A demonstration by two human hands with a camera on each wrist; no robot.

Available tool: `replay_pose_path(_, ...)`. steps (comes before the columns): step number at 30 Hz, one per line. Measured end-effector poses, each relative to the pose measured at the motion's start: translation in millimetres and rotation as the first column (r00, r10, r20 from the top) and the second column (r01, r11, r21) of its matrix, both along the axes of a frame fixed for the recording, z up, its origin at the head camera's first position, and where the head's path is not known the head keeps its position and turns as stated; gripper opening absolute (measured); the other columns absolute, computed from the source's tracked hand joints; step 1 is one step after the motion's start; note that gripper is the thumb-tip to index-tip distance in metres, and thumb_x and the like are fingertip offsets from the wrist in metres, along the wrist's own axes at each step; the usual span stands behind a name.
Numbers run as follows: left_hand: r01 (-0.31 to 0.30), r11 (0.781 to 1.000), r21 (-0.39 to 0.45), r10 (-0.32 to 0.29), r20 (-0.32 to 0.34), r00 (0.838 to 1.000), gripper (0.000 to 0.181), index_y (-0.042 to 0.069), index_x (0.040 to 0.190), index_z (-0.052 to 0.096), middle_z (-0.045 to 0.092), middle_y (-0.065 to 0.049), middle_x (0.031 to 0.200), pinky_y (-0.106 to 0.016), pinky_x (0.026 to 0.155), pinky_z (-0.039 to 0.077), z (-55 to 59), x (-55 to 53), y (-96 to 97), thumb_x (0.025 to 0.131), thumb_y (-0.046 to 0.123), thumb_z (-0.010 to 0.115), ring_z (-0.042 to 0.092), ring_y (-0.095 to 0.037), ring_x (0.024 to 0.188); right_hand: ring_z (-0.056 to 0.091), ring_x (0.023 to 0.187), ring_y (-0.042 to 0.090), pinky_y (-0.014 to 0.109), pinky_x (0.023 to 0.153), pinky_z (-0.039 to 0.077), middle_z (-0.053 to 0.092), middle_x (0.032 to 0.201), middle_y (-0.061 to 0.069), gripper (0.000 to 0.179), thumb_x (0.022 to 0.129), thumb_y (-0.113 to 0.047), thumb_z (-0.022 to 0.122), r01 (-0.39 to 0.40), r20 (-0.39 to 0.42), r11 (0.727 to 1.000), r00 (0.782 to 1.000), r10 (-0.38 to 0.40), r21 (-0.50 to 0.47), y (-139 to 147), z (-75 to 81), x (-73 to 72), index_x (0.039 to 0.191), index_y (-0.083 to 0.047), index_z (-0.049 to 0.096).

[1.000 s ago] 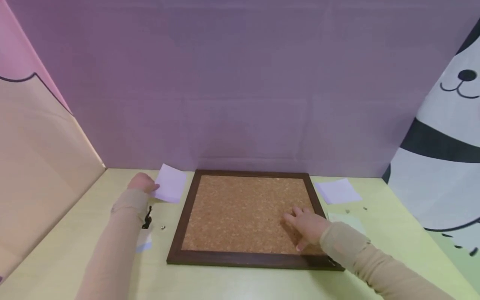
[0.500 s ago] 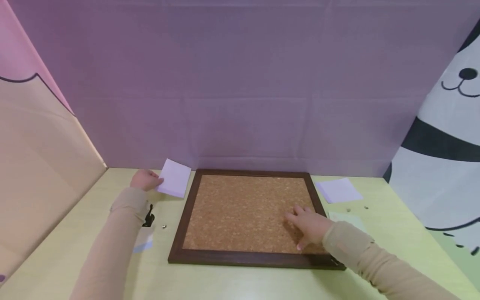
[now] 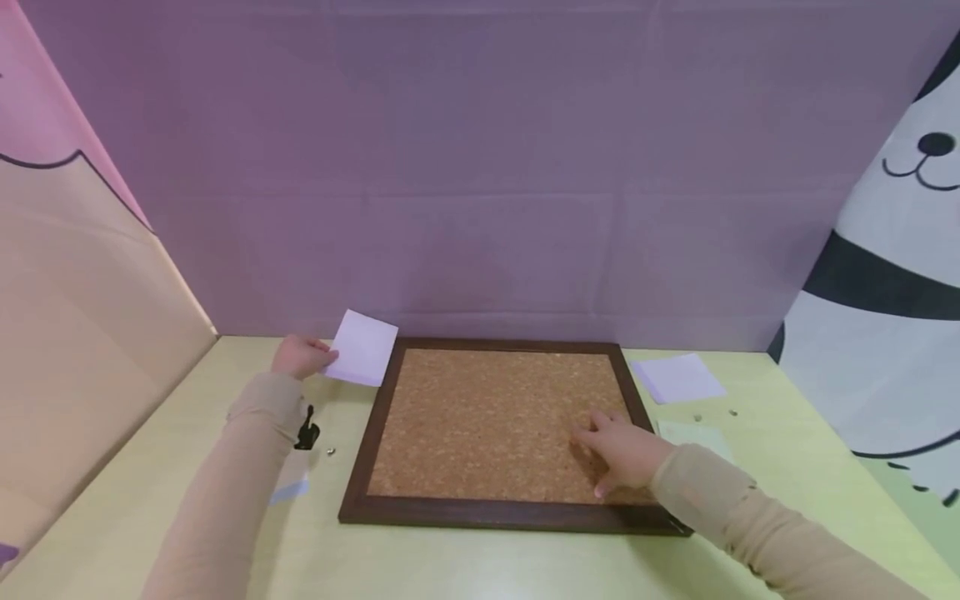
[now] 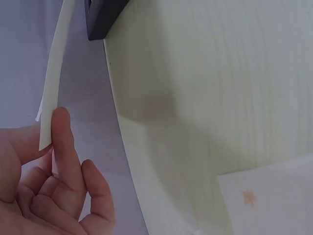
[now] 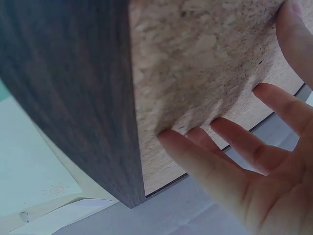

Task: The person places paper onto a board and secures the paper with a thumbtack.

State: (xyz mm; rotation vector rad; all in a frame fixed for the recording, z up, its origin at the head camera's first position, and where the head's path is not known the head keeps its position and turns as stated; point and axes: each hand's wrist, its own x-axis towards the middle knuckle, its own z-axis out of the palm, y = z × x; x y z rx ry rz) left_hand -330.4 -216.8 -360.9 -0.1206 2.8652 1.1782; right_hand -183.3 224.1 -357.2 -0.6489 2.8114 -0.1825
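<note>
One pinched paper (image 3: pixel 363 347) extends rightward from the left hand (image 3: pixel 302 357); the spread right hand (image 3: pixel 626 453) touches the corkboard (image 3: pixel 480 425).

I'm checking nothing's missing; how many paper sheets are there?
4: held sheet in the left hand, blue-edged sheet partly behind the left sleeve, lilac sheet and greenish sheet right of the corkboard. Others may be hidden.

No readable text; sun drawing (image 5: pixel 56 189) on pale green paper (image 5: pixel 29 159), star-like mark (image 4: pixel 249 198) on white paper (image 4: pixel 286 203).
</note>
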Motion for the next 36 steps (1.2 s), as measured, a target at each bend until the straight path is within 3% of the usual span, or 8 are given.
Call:
replay_pose_path(4,0.01,1.0,0.0,-0.01,-0.016,1.0,0.033,-0.012,0.101,0.063,0.066,-0.016,0.085,-0.026,0.063,0.041,1.3,2.0,4.2,0.086,0.018,0.064,0.056,-0.023,0.08,0.048,0.113,0.047,0.057,0.092,0.046,0.048,0.122,0.028,0.073,0.063,-0.02,0.086,0.005,-0.004,1.0,1.0,-0.005,-0.016,0,1.5,1.9,0.127,-0.002,0.056)
replay_pose_path(15,0.031,0.999,0.015,-0.031,-0.008,0.999,0.035,-0.014,0.105,0.061,0.065,-0.023,0.093,-0.026,0.066,0.042,-2.1,1.7,12.0,0.087,0.016,0.063,0.057,-0.026,0.084,0.048,0.113,0.052,0.059,0.092,0.045,0.046,0.125,0.034,0.07,0.061,-0.021,0.086,-0.005,0.003,1.0,1.0,0.005,-0.018,-1,0.5,0.3,0.123,-0.003,0.058)
replay_pose_path(19,0.055,0.998,0.005,-0.055,-0.016,0.998,0.037,-0.015,0.106,0.061,0.064,-0.027,0.099,-0.032,0.072,0.046,-1.9,2.9,16.6,0.087,0.017,0.062,0.057,-0.032,0.089,0.046,0.116,0.054,0.061,0.095,0.043,0.044,0.129,0.037,0.07,0.062,-0.021,0.086,0.007,0.009,1.0,1.0,-0.007,-0.015,-1,0.7,0.1,0.123,-0.003,0.058)
replay_pose_path(24,0.061,0.998,0.023,-0.061,-0.006,0.998,0.036,-0.016,0.106,0.062,0.063,-0.028,0.101,-0.034,0.074,0.047,-2.3,6.2,25.1,0.088,0.016,0.062,0.057,-0.032,0.09,0.054,0.097,0.033,0.049,0.082,0.051,0.053,0.111,0.019,0.069,0.061,-0.021,0.086,0.002,0.009,1.0,1.0,-0.002,-0.004,-1,1.1,-1.1,0.123,-0.006,0.059)
replay_pose_path(27,0.054,0.998,0.04,-0.054,0.003,0.999,0.036,-0.016,0.106,0.062,0.065,-0.024,0.095,-0.027,0.067,0.046,-3.3,6.7,30.3,0.088,0.015,0.061,0.057,-0.026,0.084,0.049,0.085,0.021,0.04,0.072,0.049,0.05,0.098,0.008,0.069,0.061,-0.022,0.086,0.003,0.013,1.0,1.0,-0.003,0.006,-2,1.2,-1.9,0.122,-0.009,0.059)
replay_pose_path(32,0.056,0.998,0.038,-0.057,0.026,0.998,0.032,-0.016,0.102,0.063,0.062,-0.011,0.079,-0.021,0.057,0.041,-2.7,6.2,36.7,0.088,0.013,0.06,0.053,-0.017,0.071,0.05,0.086,0.021,0.041,0.073,0.05,0.051,0.098,0.008,0.068,0.061,-0.022,0.087,0.005,0.003,1.0,1.0,-0.005,0.017,-2,0.3,-2.5,0.121,-0.009,0.059)
replay_pose_path(36,0.067,0.996,0.062,-0.071,0.063,0.996,0.024,-0.004,0.069,0.061,0.048,0.002,0.054,-0.022,0.049,0.036,-3.9,4.1,38.8,0.086,0.013,0.06,0.042,-0.01,0.051,0.048,0.084,0.02,0.04,0.072,0.049,0.049,0.096,0.007,0.067,0.061,-0.022,0.086,0.01,0.011,1.0,1.0,-0.01,0.012,-2,1.1,-2.1,0.121,-0.009,0.059)
